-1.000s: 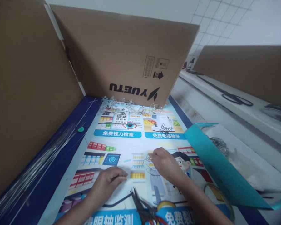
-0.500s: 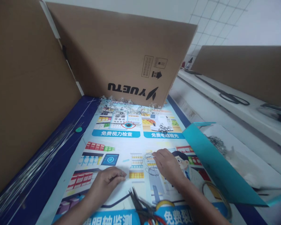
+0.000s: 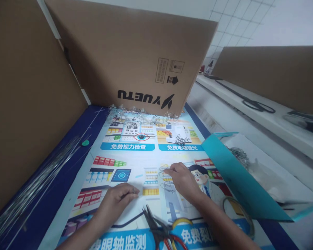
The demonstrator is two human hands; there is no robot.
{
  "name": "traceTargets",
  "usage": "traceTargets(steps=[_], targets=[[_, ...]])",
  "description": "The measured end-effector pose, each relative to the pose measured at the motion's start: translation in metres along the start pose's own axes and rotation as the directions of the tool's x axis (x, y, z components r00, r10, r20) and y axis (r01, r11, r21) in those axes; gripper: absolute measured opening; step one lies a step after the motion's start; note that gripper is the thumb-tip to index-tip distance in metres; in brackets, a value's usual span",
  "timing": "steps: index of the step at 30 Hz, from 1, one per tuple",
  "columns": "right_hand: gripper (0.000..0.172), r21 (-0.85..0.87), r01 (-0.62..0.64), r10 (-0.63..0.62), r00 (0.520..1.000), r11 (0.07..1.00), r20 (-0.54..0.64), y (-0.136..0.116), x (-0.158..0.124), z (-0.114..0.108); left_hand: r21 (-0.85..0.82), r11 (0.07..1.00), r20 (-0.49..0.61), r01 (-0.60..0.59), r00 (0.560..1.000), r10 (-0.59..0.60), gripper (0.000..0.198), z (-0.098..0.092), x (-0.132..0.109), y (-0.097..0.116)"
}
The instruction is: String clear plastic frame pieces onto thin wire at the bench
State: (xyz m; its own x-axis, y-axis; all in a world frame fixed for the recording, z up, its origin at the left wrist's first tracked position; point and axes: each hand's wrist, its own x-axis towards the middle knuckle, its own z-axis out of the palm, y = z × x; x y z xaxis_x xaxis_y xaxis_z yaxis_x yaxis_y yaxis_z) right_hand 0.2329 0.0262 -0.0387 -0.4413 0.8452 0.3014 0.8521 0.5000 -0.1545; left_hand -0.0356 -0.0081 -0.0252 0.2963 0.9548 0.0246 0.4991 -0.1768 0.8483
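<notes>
My left hand rests low over the printed sheet, thumb and forefinger pinched on a small dark piece of bent wire, mostly covered by the fingertips. Right of it, my right hand reaches down with fingers closed at the edge of several thin wire loops. The fingers cover what is between them, so I cannot make it out. Between my forearms lie pliers with dark pointed jaws and red handles, jaws apart and pointing away from me.
Clear wire-like pieces line the cardboard panel at the back. Dark rings lie on the printed sheet. Long metal wires run along the left. A teal box at right holds a wire bundle; a wire coil is nearby.
The whole view has shifted slightly. My right hand's fingertips have moved a little left over the wire loops. My left hand keeps its pinch in nearly the same place.
</notes>
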Motion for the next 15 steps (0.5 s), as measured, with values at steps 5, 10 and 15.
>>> traceTargets(steps=[5,10,15], targets=[[0.033,-0.029,-0.007,0.007,1.0,1.0,0.006,0.0001,0.0004,-0.0002,0.006,1.0,-0.007,-0.004,1.0,0.004,0.011,0.0003,-0.0002,-0.0016],[0.038,-0.071,-0.036,0.037,0.999,0.997,0.01,0.0024,-0.0002,0.0017,0.003,1.0,-0.003,-0.006,1.0,0.006,0.012,0.0003,0.0,-0.0014],[0.037,-0.011,-0.032,0.032,0.999,0.999,-0.025,0.0033,-0.0001,0.0,0.002,1.0,0.002,0.003,1.0,-0.003,0.011,0.0005,-0.0004,-0.0031]])
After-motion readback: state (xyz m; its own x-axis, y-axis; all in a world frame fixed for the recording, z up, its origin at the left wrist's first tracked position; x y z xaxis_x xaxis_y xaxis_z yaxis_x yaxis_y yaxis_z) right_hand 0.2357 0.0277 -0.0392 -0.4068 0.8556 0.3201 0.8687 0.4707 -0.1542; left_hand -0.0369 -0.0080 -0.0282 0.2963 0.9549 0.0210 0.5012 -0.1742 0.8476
